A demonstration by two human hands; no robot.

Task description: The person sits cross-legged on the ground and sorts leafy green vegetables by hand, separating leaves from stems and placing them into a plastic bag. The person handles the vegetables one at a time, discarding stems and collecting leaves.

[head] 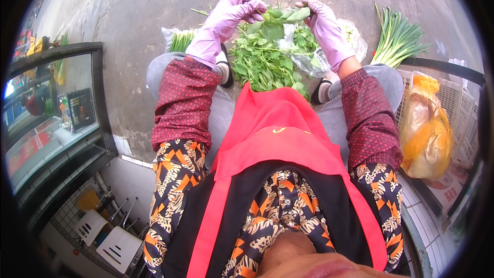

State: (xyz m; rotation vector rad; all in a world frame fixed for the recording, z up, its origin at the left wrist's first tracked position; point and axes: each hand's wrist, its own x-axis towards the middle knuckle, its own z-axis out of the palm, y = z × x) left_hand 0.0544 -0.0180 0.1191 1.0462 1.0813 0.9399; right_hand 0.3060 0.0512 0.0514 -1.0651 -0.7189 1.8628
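My left hand (231, 17), in a pale purple glove, grips the stem of a leafy green sprig (272, 27). At the other end of the sprig, my right hand (324, 23), gloved alike, pinches a leaf between thumb and fingers. Below both hands a pile of leafy greens (262, 61) lies on the ground between my feet. A clear plastic bag (308, 63) with more greens rests against the pile's right side, partly behind my right hand and wrist.
A bundle of thin green stalks (181, 40) in plastic lies left of my left foot. Long green leafy stalks (401, 38) lie at the right. Plastic crates (459, 112) and a yellow bag (428, 146) stand by my right knee. A glass-fronted cabinet (98, 96) is at the left.
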